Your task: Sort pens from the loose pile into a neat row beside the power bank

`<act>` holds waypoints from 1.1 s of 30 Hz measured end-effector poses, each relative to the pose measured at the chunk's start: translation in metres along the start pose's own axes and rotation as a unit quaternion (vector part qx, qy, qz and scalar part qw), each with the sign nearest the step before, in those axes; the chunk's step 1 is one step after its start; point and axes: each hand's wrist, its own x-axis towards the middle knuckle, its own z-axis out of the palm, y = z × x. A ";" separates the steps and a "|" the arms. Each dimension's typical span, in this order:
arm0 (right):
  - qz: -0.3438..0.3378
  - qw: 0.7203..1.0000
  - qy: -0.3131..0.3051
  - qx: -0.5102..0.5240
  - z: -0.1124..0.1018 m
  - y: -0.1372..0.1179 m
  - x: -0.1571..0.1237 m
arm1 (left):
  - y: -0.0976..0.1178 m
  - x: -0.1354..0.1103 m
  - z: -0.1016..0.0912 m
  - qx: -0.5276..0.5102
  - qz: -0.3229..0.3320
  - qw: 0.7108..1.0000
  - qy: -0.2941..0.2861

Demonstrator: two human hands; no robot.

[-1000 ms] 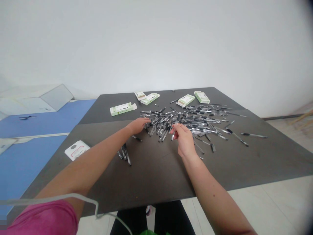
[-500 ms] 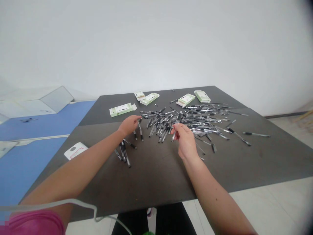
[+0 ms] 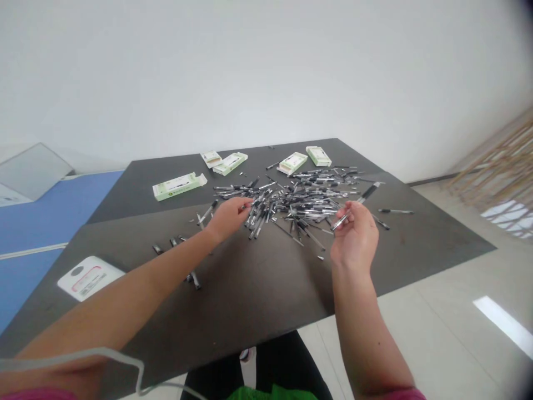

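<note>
My right hand [image 3: 356,230] is closed around a clear pen with a black grip [image 3: 370,191], raised over the right side of the table. The pen slants up to the right, and its other end shows below my fingers. At the left edge of a large heap of pens [image 3: 312,203], my left hand [image 3: 229,218] has its thumb and fingers pinched together on a pen [image 3: 245,206], mostly covered by the fingers. Loose pens [image 3: 206,212] lie just behind the left hand. Beneath the left forearm, more pens [image 3: 195,279] are partly hidden.
Several green-and-white pen boxes stand along the back, among them a long box [image 3: 179,186] at left and another box [image 3: 292,163] behind the heap. A white tag-shaped card [image 3: 89,278] lies on the dark table [image 3: 258,300] at left. A pale cable [image 3: 120,356] crosses the lower left.
The view has turned to the right. My right hand has moved right, away from the heap, with a pen in it. My left hand has shifted from the loose pens to the heap's left edge.
</note>
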 end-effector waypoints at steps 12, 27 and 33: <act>0.066 0.994 -0.057 -0.068 -0.049 -0.014 -0.033 | 0.038 0.021 0.054 0.249 0.408 0.866 -0.145; 0.176 0.845 -0.420 -0.281 -0.014 0.020 -0.060 | 0.054 -0.016 -0.019 0.229 0.412 0.874 -0.115; 0.204 0.876 -0.419 -0.127 0.004 0.016 -0.073 | 0.049 -0.059 -0.044 0.022 0.027 0.994 0.107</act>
